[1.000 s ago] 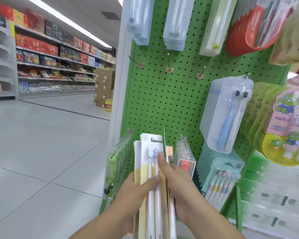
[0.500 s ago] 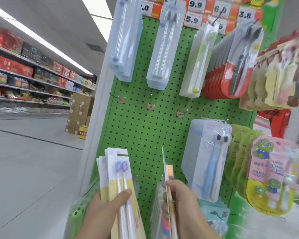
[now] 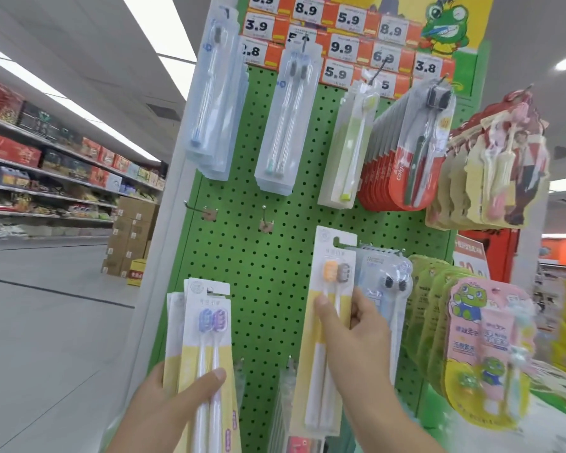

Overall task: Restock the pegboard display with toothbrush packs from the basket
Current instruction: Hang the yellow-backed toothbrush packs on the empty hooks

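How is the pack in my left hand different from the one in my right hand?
The left-hand pack shows purple brush heads and fronts a stack; the right-hand pack shows orange and grey heads, is single, and is held higher against the pegboard. Both have white-and-yellow cards holding two brushes.

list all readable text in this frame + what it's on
"8.9", "8.9", "5.9", "3.9", "8.9", "9.9", "5.9", "3.8": price tags topping the pegboard.
"Colg...", cut off: red toothbrush packs.
Print on the pack in the right hand, the left hand's packs, and the frog packs: too blurred.

Green pegboard (image 3: 275, 256) w/ hung toothbrush packs (image 3: 286, 125), bare hooks (image 3: 266, 214).
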